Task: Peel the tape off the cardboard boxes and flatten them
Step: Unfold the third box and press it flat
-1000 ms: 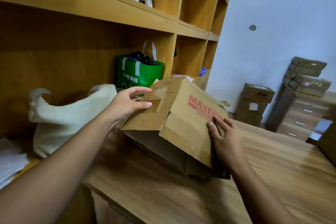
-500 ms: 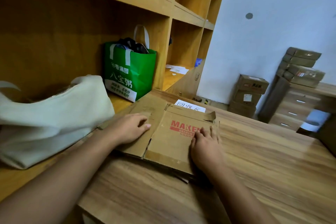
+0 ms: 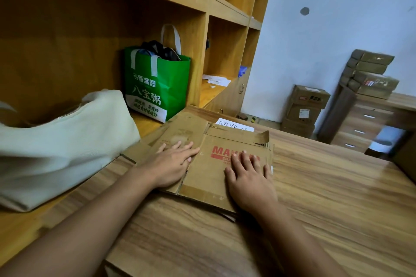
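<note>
On the tabletop (image 3: pixel 326 209): cardboard box (image 3: pixel 209 180) squashed flat

Head view: it lies flat, left hand (image 3: pixel 173 164) and right hand (image 3: pixel 249 180) pressing palm-down on it, fingers (image 3: pixel 245 159) straight, gripping nothing. Looks like the flattening step. Next probably calls for pinching that curled strip (image 3: pixel 262 136) at its far edge.

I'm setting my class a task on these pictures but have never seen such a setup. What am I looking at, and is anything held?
No machine here: you see a person's bare left hand and right hand, filmed by one camera worn on the head, looking forward and down. On the wooden table lies a flattened cardboard box with red print. Both hands press flat on it, fingers straight; nothing is gripped. To its left, a green tote bag and a pale cloth bag sit on the shelf.
</note>
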### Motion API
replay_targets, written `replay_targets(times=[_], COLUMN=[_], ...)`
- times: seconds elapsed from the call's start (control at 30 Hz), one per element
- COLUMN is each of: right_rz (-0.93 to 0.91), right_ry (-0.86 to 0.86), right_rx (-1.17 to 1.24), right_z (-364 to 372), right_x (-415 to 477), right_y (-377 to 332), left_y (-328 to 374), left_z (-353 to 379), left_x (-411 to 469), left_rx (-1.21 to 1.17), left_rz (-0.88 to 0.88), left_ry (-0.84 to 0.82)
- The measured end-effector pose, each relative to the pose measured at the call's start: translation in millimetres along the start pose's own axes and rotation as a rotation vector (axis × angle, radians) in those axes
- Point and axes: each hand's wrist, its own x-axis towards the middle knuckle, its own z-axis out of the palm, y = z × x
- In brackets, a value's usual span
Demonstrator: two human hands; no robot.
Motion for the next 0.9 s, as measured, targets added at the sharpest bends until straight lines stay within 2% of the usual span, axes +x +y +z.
replay_targets(times=[0.2,0.77,0.9], right_rz=[-0.034,-0.032,-0.070], right_ry=[-0.018,-0.009,0.026], right_rx=[-0.022,-0.009,-0.002], right_z=[2.4,5.8,-0.5], right_x=[5.0,7.2,1.9], right_y=[-0.9,-3.0,-4.9], left_y=[7.0,8.2,7.8], left_z=[-0.6,3.7,0.0], left_x=[-2.6,0.4,3.7], left_rx=[0.071,0.120,0.149], left_rz=[-0.018,-0.031,0.022], left_ry=[-0.059,-0.036,-0.005])
